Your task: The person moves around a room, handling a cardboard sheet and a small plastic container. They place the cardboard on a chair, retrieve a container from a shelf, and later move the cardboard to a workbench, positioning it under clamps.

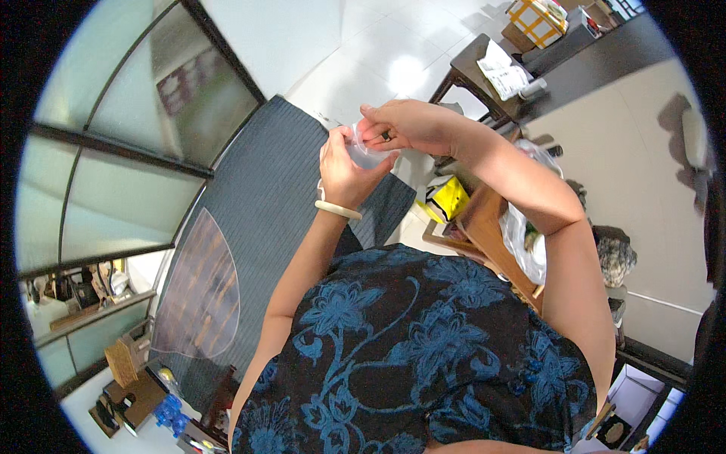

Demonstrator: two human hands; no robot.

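Observation:
My left hand (347, 169), with a pale bangle (338, 210) on its wrist, curls around a small clear plastic container or bag (368, 156); which of the two it is I cannot tell. Above and to the right, my right hand (397, 127) wears a dark ring and has its fingers at the rim of the clear plastic, partly inside or behind it. Both hands are raised in front of me, over the edge of a dark ribbed mat (266, 170). Whether the right fingers pinch the plastic is unclear.
Frosted glass panels (130, 198) in dark frames stand at the left. At the right are a wooden cabinet or table (488, 227) with plastic bags, a yellow bag (448, 198) and a dark stool (482, 68) bearing papers. A transparent sheet (198, 295) lies on the mat.

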